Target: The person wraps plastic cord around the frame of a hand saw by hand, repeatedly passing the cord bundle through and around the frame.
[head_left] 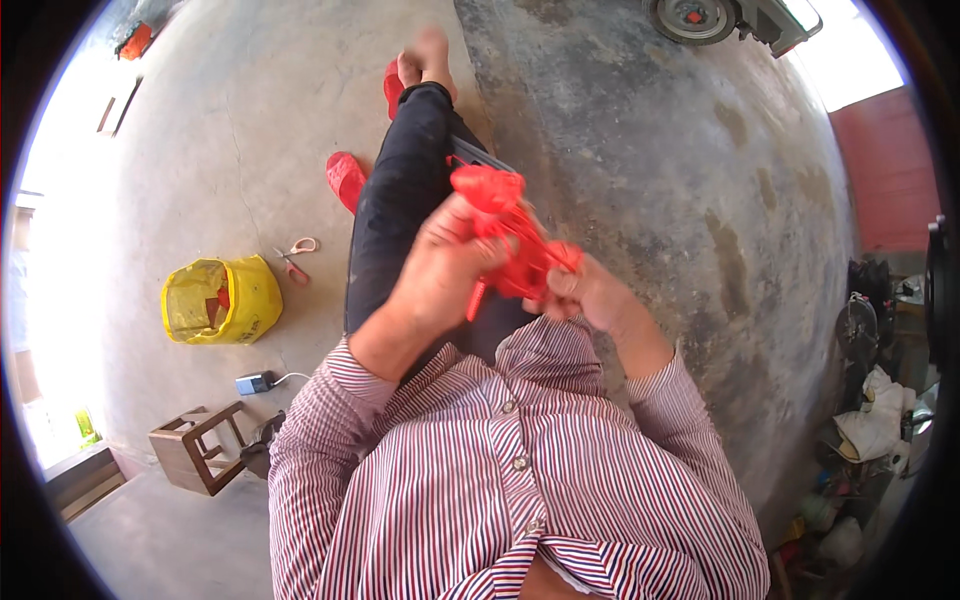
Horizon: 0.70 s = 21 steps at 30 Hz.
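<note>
A bright red bundle [520, 260] of what looks like cord and soft padded pieces is held up above my lap. My left hand [452, 250] is closed around its left side, with the thumb across the red strands. At the bundle's lower right, my right hand [585, 293] pinches a red part between thumb and fingers. A short red end hangs down between the two hands. Motion blurs the bundle, and its exact kind cannot be made out. Beneath it my dark trousers [395, 215] stretch forward with the legs crossed.
On the floor to the left stand a yellow bag [258, 295] with red bits inside and scissors [294, 264]. Nearer are a small boxy device [254, 383] with a white cord and a wooden stool [190, 465]. Red slippers [346, 180] lie by my feet; a vehicle wheel [692, 18] is far right.
</note>
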Motion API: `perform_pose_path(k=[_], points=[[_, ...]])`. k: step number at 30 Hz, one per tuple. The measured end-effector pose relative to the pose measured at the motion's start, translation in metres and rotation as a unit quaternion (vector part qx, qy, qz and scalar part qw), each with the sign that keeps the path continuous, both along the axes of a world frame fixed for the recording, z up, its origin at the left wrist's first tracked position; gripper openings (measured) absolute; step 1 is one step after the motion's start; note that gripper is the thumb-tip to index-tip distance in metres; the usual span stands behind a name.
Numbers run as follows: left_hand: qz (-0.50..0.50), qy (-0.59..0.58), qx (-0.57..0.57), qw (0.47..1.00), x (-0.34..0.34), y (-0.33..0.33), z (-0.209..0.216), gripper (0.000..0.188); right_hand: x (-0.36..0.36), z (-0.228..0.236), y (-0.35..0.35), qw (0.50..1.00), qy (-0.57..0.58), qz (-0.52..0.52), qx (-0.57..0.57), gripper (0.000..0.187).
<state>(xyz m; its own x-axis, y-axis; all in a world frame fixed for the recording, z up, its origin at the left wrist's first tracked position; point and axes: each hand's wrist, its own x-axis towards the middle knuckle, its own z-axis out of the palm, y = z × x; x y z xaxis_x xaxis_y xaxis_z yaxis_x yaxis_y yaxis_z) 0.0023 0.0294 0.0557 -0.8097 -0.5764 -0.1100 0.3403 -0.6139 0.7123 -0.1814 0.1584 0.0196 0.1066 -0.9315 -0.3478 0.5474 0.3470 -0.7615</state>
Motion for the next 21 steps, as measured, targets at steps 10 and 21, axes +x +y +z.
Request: perform_pose_path(k=[10, 21], points=[[0.034, -0.445, -0.784, 0.431, -0.027, -0.076, -0.052, 0.02, -0.022, -0.036, -0.091, 0.851, 0.491, -0.097, -0.161, 0.032], [0.062, -0.313, -0.55, 0.772, -0.011, -0.034, -0.049, 0.033, -0.064, 0.006, 0.005, 0.927, 0.163, -0.251, -0.226, 0.028]])
